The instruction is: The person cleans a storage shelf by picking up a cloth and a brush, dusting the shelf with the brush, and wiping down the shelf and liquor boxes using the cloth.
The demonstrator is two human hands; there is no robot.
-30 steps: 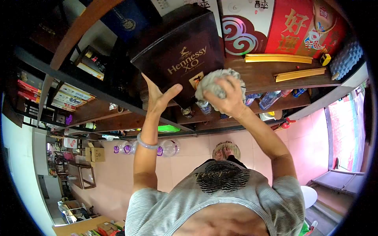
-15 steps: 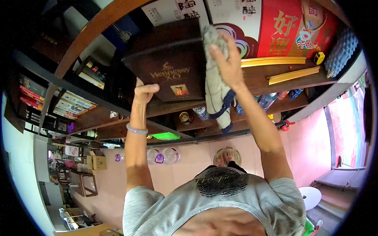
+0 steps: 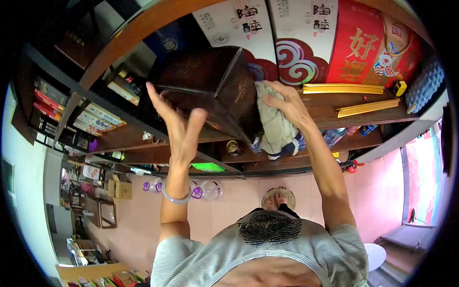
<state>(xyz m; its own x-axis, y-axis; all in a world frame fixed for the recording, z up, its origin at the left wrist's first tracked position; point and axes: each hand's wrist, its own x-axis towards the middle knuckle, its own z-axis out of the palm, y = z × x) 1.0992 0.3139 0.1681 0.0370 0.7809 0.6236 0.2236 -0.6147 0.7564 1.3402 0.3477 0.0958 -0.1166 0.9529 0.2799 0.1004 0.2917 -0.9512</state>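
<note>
A dark brown Hennessy XO box [image 3: 198, 71] is turned so that one vertical edge faces me, over the wooden shelf. My left hand [image 3: 179, 129] is at its front left side, fingers stretched and thumb spread; whether the palm touches the box I cannot tell. In my right hand [image 3: 289, 105] is a bunched grey-beige cloth [image 3: 275, 122] with a dark blue border. The cloth lies against the right side of the box.
White boxes with Chinese characters [image 3: 301, 28] and a red gift bag [image 3: 354, 48] stand behind. Gold strips [image 3: 344, 89] and a yellow tape measure [image 3: 400, 88] lie to the right. Below are bottles [image 3: 333, 137], a can [image 3: 233, 147] and a round stool [image 3: 272, 192].
The box has rotated, so its lettered front no longer faces me. My left hand has opened away from its lower corner. The cloth in my right hand has moved lower and is more bunched.
</note>
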